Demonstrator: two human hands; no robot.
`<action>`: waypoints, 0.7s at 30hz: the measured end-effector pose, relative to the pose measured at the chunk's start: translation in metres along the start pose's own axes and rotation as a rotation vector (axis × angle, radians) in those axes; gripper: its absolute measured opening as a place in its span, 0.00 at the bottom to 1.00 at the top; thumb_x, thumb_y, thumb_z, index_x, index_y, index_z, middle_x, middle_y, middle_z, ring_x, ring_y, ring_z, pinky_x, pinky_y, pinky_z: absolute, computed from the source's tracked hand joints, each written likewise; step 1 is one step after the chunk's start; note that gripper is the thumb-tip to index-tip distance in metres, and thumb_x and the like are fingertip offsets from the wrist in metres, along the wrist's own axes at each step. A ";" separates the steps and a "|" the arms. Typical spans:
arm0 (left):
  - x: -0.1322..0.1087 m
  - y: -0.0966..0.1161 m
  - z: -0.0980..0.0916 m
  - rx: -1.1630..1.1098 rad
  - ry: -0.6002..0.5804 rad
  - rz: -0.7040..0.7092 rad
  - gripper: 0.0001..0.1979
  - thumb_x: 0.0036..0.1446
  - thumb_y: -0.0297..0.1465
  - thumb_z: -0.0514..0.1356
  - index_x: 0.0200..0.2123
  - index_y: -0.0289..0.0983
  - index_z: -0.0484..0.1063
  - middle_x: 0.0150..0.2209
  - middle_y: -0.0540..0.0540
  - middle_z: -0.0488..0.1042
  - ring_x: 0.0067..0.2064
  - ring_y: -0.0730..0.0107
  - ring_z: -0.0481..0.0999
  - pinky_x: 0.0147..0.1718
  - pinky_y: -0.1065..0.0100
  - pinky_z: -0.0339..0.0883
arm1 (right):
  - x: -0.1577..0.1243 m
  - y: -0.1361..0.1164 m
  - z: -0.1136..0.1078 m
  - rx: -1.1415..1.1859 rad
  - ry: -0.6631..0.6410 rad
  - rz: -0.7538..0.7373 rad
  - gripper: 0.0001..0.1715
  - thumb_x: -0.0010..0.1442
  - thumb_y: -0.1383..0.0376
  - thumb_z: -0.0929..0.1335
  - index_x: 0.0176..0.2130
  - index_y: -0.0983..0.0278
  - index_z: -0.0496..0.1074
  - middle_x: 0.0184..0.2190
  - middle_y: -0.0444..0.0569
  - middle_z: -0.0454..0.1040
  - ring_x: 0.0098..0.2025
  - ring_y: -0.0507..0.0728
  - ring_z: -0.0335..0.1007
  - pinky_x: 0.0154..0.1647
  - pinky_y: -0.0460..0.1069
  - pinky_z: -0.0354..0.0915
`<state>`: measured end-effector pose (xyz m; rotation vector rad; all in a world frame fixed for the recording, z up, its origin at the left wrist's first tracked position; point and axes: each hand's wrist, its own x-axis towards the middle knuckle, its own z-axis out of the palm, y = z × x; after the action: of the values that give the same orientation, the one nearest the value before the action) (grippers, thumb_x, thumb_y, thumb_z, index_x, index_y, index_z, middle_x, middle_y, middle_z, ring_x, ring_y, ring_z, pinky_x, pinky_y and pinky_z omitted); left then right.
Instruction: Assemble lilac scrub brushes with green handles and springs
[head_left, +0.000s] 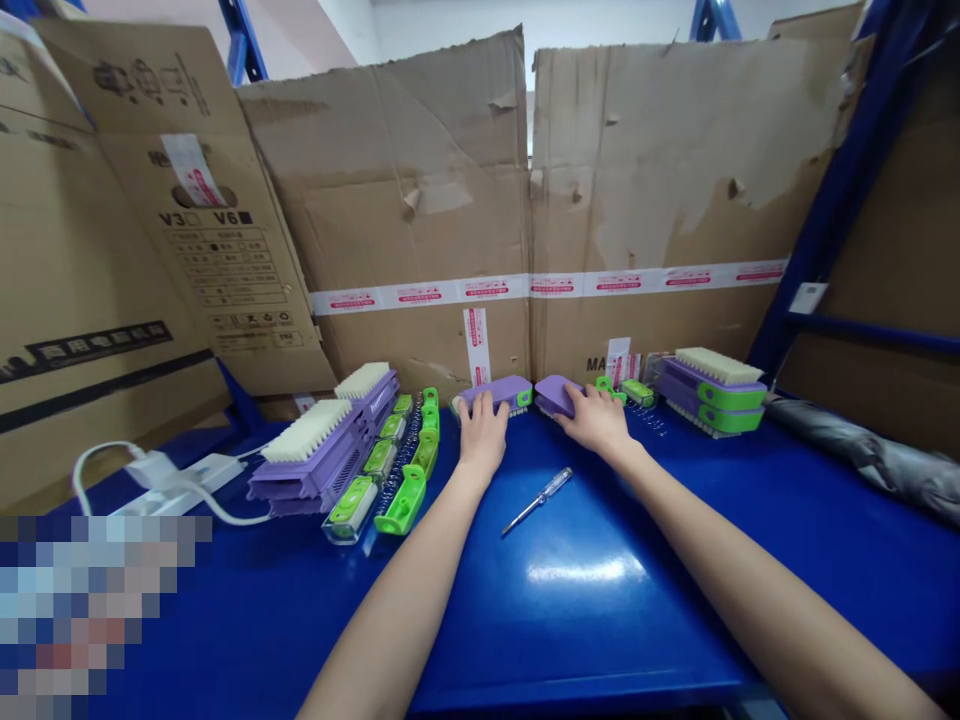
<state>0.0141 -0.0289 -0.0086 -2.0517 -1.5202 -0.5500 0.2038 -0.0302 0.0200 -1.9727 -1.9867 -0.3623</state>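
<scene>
Two purple brush parts lie bristles down at the back of the blue table. My left hand (pixel 484 432) rests on the left purple brush (pixel 506 390), which has a green end; its fingers bend over the near side. On the right purple brush (pixel 552 394), my right hand (pixel 596 418) lies with thumb and fingers apart, touching its top. A bright green piece (pixel 610 390) and a green-and-clear part (pixel 637 392) sit just beyond my right hand. Between my forearms, a clear-handled screwdriver (pixel 553 485) lies on the table.
Stacked purple brushes (pixel 319 450), green pieces (pixel 403 500) and springs (pixel 401 455) stand at left. More stacked brushes (pixel 709 392) are at right. A white power strip (pixel 180 485) lies far left, grey wrapped material (pixel 862 440) far right. Cardboard (pixel 420 220) walls the back.
</scene>
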 end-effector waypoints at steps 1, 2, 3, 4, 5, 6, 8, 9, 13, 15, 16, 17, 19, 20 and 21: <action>0.000 0.000 0.001 -0.004 0.008 0.000 0.20 0.56 0.23 0.50 0.52 0.35 0.67 0.57 0.30 0.62 0.59 0.49 0.61 0.58 0.42 0.47 | -0.001 0.002 -0.001 0.012 -0.010 -0.009 0.32 0.57 0.52 0.62 0.58 0.61 0.60 0.49 0.61 0.67 0.50 0.69 0.63 0.47 0.59 0.56; 0.000 0.000 0.002 -0.011 0.008 -0.006 0.19 0.56 0.24 0.50 0.51 0.34 0.68 0.57 0.30 0.62 0.59 0.48 0.60 0.58 0.41 0.46 | -0.002 0.005 -0.002 0.027 -0.021 -0.019 0.33 0.57 0.51 0.63 0.58 0.61 0.60 0.50 0.60 0.68 0.51 0.69 0.63 0.47 0.59 0.56; 0.000 0.000 0.002 -0.020 0.010 -0.013 0.19 0.56 0.25 0.51 0.51 0.34 0.68 0.57 0.29 0.62 0.60 0.48 0.60 0.58 0.40 0.45 | -0.004 0.007 -0.002 0.044 -0.032 -0.030 0.33 0.56 0.51 0.63 0.58 0.60 0.61 0.50 0.59 0.68 0.51 0.69 0.63 0.48 0.59 0.57; -0.001 -0.001 0.002 -0.030 0.010 -0.019 0.19 0.56 0.26 0.51 0.51 0.34 0.68 0.57 0.29 0.62 0.60 0.47 0.59 0.58 0.40 0.44 | -0.004 0.010 -0.003 0.067 -0.040 -0.042 0.33 0.56 0.51 0.63 0.58 0.60 0.61 0.51 0.59 0.68 0.52 0.68 0.63 0.49 0.59 0.57; -0.001 -0.001 0.002 -0.039 0.009 -0.025 0.19 0.56 0.27 0.52 0.51 0.34 0.68 0.57 0.30 0.62 0.60 0.47 0.59 0.58 0.39 0.43 | -0.005 0.012 -0.003 0.098 -0.046 -0.052 0.33 0.55 0.51 0.64 0.58 0.60 0.61 0.51 0.58 0.68 0.52 0.68 0.63 0.49 0.59 0.57; -0.001 -0.001 0.002 -0.047 0.009 -0.030 0.19 0.56 0.27 0.52 0.51 0.34 0.68 0.57 0.30 0.63 0.60 0.46 0.59 0.58 0.39 0.42 | -0.006 0.014 -0.003 0.139 -0.045 -0.062 0.34 0.54 0.52 0.65 0.58 0.60 0.61 0.51 0.57 0.68 0.53 0.67 0.63 0.50 0.58 0.58; -0.001 -0.001 0.000 -0.061 0.019 -0.032 0.18 0.56 0.28 0.52 0.50 0.34 0.68 0.57 0.30 0.63 0.60 0.46 0.59 0.58 0.38 0.41 | -0.006 0.017 -0.001 0.268 -0.003 -0.068 0.38 0.52 0.52 0.66 0.59 0.61 0.59 0.53 0.57 0.67 0.54 0.66 0.62 0.51 0.57 0.58; -0.001 -0.001 -0.001 -0.071 0.033 -0.026 0.18 0.56 0.29 0.52 0.50 0.33 0.68 0.57 0.31 0.63 0.60 0.47 0.59 0.59 0.39 0.41 | -0.005 0.017 0.001 0.354 0.038 -0.062 0.42 0.51 0.51 0.67 0.61 0.62 0.56 0.54 0.58 0.65 0.55 0.66 0.61 0.52 0.57 0.58; 0.000 0.004 -0.008 -0.228 0.107 0.044 0.19 0.61 0.35 0.49 0.51 0.33 0.66 0.54 0.33 0.66 0.59 0.52 0.61 0.60 0.46 0.45 | -0.005 0.011 0.010 0.823 0.170 -0.007 0.56 0.49 0.50 0.69 0.65 0.68 0.42 0.55 0.61 0.63 0.55 0.63 0.61 0.54 0.57 0.59; -0.001 0.009 -0.012 -0.376 0.102 0.059 0.20 0.62 0.38 0.48 0.52 0.33 0.64 0.53 0.35 0.67 0.57 0.55 0.64 0.58 0.52 0.53 | -0.006 0.005 0.013 1.057 0.127 0.014 0.60 0.48 0.50 0.70 0.65 0.67 0.37 0.51 0.59 0.66 0.52 0.62 0.65 0.53 0.57 0.61; -0.001 0.012 -0.013 -0.447 0.083 0.062 0.21 0.62 0.39 0.48 0.53 0.33 0.63 0.53 0.36 0.68 0.56 0.56 0.65 0.56 0.54 0.56 | -0.007 0.001 0.014 1.160 0.093 0.026 0.61 0.47 0.51 0.71 0.65 0.66 0.35 0.50 0.58 0.67 0.51 0.61 0.66 0.53 0.57 0.62; -0.002 0.014 -0.013 -0.515 0.046 0.069 0.22 0.61 0.39 0.49 0.54 0.33 0.61 0.53 0.36 0.68 0.55 0.56 0.66 0.55 0.55 0.58 | -0.008 -0.003 0.014 1.257 0.062 0.044 0.61 0.47 0.51 0.71 0.65 0.64 0.35 0.49 0.57 0.68 0.50 0.61 0.67 0.52 0.57 0.63; -0.003 0.017 -0.012 -0.675 -0.046 0.050 0.24 0.61 0.40 0.48 0.57 0.34 0.57 0.53 0.37 0.69 0.54 0.56 0.68 0.52 0.56 0.61 | -0.011 -0.010 0.013 1.447 0.013 0.096 0.59 0.47 0.52 0.71 0.65 0.61 0.36 0.49 0.55 0.68 0.49 0.60 0.68 0.50 0.56 0.65; -0.004 0.017 -0.011 -0.762 -0.091 0.019 0.25 0.61 0.40 0.49 0.59 0.35 0.55 0.53 0.37 0.69 0.54 0.57 0.69 0.51 0.57 0.62 | -0.012 -0.013 0.013 1.545 -0.011 0.122 0.58 0.47 0.52 0.71 0.64 0.59 0.37 0.49 0.54 0.68 0.49 0.60 0.69 0.49 0.56 0.67; -0.004 0.016 -0.010 -0.856 -0.129 -0.024 0.27 0.61 0.41 0.49 0.60 0.36 0.52 0.53 0.38 0.69 0.53 0.57 0.70 0.51 0.57 0.63 | -0.013 -0.015 0.013 1.639 -0.040 0.144 0.57 0.47 0.53 0.71 0.64 0.57 0.38 0.49 0.53 0.68 0.48 0.60 0.69 0.47 0.56 0.68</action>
<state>0.0286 -0.0417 -0.0061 -2.7245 -1.5292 -1.2654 0.1879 -0.0370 0.0039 -0.9247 -1.2102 1.0252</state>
